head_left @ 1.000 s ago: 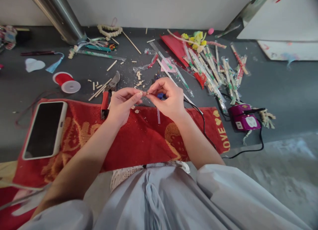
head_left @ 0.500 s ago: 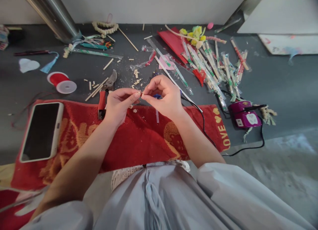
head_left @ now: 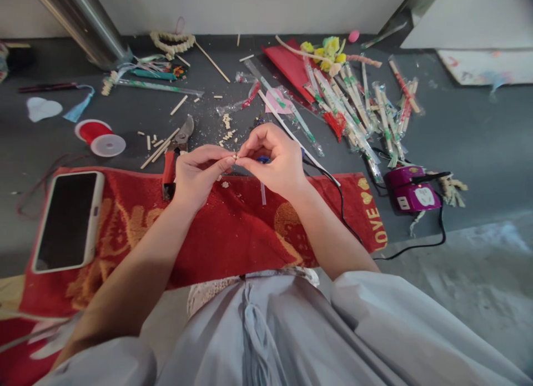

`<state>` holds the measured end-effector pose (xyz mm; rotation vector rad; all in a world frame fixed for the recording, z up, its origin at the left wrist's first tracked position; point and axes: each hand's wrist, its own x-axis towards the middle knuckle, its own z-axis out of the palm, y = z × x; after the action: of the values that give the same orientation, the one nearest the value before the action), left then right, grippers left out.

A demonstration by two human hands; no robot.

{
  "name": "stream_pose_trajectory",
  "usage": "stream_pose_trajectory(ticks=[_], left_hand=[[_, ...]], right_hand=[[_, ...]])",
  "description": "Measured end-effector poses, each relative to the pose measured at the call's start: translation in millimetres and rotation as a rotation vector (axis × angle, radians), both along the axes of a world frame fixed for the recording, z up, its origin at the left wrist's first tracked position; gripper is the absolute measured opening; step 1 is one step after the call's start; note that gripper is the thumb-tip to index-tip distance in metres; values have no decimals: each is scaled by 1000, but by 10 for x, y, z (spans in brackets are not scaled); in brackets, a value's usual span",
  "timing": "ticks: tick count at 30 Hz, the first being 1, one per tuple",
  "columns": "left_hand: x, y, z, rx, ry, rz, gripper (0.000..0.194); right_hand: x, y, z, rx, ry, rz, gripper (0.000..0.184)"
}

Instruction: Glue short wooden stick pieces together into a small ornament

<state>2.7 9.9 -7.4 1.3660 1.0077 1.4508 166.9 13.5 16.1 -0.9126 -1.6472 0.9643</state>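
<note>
My left hand [head_left: 195,178] and my right hand [head_left: 277,161] meet fingertip to fingertip above the far edge of a red towel [head_left: 233,236]. Each pinches thumb against fingers on a tiny pale piece [head_left: 235,156], too small and covered to make out fully. Under my right hand lies a blue tool [head_left: 263,159] with a translucent stick [head_left: 263,193] and a black cord, mostly hidden. Red-handled pruning shears [head_left: 169,175] rest just left of my left hand. Beyond my fingers are several short cut bits of wooden stick [head_left: 227,135] and crumbs.
A phone [head_left: 66,222] lies on the towel's left end, with a red thread spool [head_left: 97,135] behind it. Wrapped chopsticks [head_left: 345,116] pile up at the right. A purple power socket [head_left: 412,191] with cords sits near the table's right front edge.
The view has shifted slightly. My hands keep nearly the same pinch, and the tiny pale piece shows a little differently between the fingertips.
</note>
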Motion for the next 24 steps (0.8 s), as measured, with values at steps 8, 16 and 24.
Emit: stream_pose_trajectory(ticks=[8, 16, 24], left_hand=[[-26, 5, 20, 42, 122, 26, 6], [26, -6, 37, -139, -92, -11, 11], [44, -14, 87, -354, -174, 6, 17]], right_hand=[[2, 13, -21, -7, -10, -6, 25], [22, 53, -57, -45, -10, -30, 22], [37, 78, -30, -147, 9, 21, 27]])
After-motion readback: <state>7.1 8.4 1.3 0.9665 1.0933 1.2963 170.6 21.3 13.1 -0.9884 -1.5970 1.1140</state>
